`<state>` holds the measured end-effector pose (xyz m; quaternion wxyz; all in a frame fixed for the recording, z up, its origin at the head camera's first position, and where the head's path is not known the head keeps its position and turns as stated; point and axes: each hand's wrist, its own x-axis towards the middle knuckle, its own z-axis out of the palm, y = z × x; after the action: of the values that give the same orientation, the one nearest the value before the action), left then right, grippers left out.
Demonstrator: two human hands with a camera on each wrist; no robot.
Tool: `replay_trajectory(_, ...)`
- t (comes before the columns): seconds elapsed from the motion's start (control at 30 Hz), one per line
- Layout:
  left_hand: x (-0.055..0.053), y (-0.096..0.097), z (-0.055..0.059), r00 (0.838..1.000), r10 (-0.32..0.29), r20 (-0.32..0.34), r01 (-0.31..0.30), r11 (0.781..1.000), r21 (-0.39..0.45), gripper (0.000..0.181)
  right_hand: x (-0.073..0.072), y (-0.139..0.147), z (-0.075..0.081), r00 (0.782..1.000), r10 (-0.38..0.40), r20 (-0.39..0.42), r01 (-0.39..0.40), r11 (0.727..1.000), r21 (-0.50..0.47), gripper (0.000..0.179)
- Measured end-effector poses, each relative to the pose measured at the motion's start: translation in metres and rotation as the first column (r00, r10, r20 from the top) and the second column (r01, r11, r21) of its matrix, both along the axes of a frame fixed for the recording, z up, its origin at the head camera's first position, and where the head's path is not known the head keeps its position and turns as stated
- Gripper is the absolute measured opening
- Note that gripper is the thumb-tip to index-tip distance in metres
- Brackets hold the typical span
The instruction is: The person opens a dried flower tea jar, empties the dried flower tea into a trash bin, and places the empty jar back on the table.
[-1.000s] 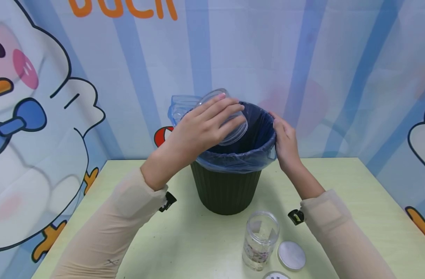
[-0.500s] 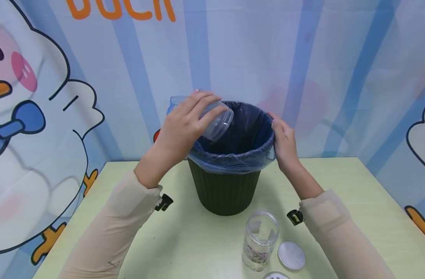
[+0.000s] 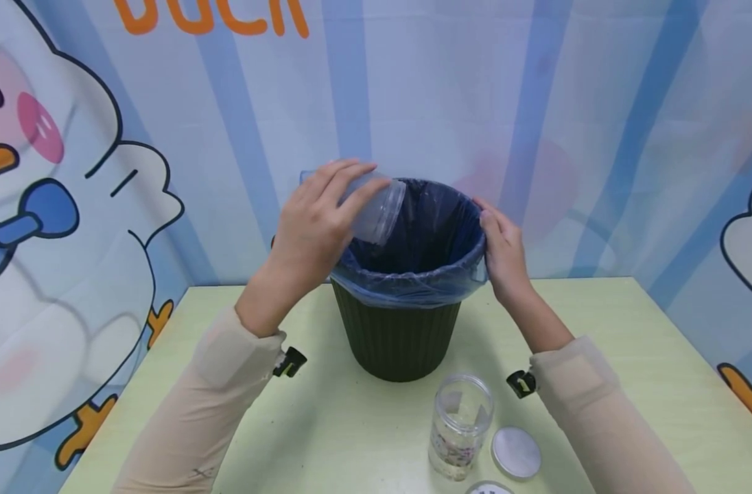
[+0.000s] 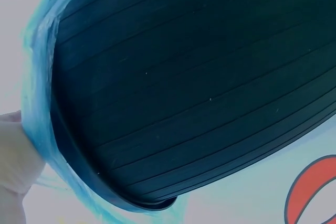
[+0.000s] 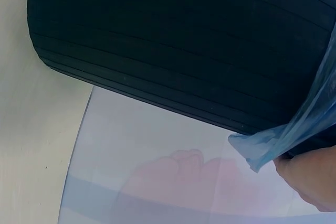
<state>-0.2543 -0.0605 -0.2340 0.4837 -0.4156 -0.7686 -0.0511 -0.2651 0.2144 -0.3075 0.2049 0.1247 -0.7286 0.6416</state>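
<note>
A dark ribbed trash can (image 3: 397,339) stands on the table, lined with a blue plastic bag (image 3: 413,291) folded over its rim. My left hand (image 3: 317,223) grips a clear jar (image 3: 382,214), tilted on its side with its mouth toward the right, over the left part of the can's opening. Whether the jar holds anything cannot be told. On the opposite side, my right hand (image 3: 504,257) holds the can's rim through the bag, thumb near the top edge. In the right wrist view a bag corner (image 5: 257,150) hangs beside that hand.
A second clear jar (image 3: 459,429), lidless, stands on the pale green table (image 3: 333,432) with some bits low inside. A silver lid (image 3: 516,453) lies to its right, and another round lid (image 3: 489,488) is cut off at the frame's bottom. A cartoon-printed backdrop (image 3: 413,89) hangs behind.
My left hand has moved left with the jar, and the jar's mouth has swung from pointing downward to facing sideways. The right hand keeps its place on the rim.
</note>
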Motion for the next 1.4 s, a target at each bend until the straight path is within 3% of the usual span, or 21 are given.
replay_trajectory(0.13,0.003,-0.001,0.0,0.994,-0.015,0.106,0.009,0.998,0.065,0.076,0.0,0.003,0.001,1.0,-0.003,0.028,0.002,0.999,0.043,0.05)
replay_trajectory(0.3,0.005,-0.001,0.0,0.98,-0.044,0.195,0.017,0.99,0.142,0.083,0.001,0.005,0.002,0.999,0.005,0.048,-0.007,0.998,0.055,0.052)
replay_trajectory(0.6,0.007,-0.003,-0.004,0.963,-0.082,0.258,0.018,0.971,0.238,0.087,0.002,0.006,-0.002,0.994,0.051,0.099,-0.045,0.997,-0.064,0.053)
replay_trajectory(0.9,0.01,-0.005,-0.007,0.949,-0.096,0.3,-0.008,0.945,0.328,0.089,0.003,0.009,-0.005,0.987,0.108,0.12,-0.083,0.978,-0.193,0.057)
replay_trajectory(1.2,0.015,-0.007,-0.009,0.942,-0.129,0.309,-0.025,0.893,0.449,0.091,0.01,0.015,-0.008,0.987,0.122,0.1,-0.093,0.962,-0.257,0.057)
replay_trajectory(1.4,0.018,-0.008,-0.013,0.927,-0.183,0.328,-0.014,0.856,0.517,0.093,0.014,0.016,-0.011,0.988,0.132,0.076,-0.105,0.951,-0.29,0.057)
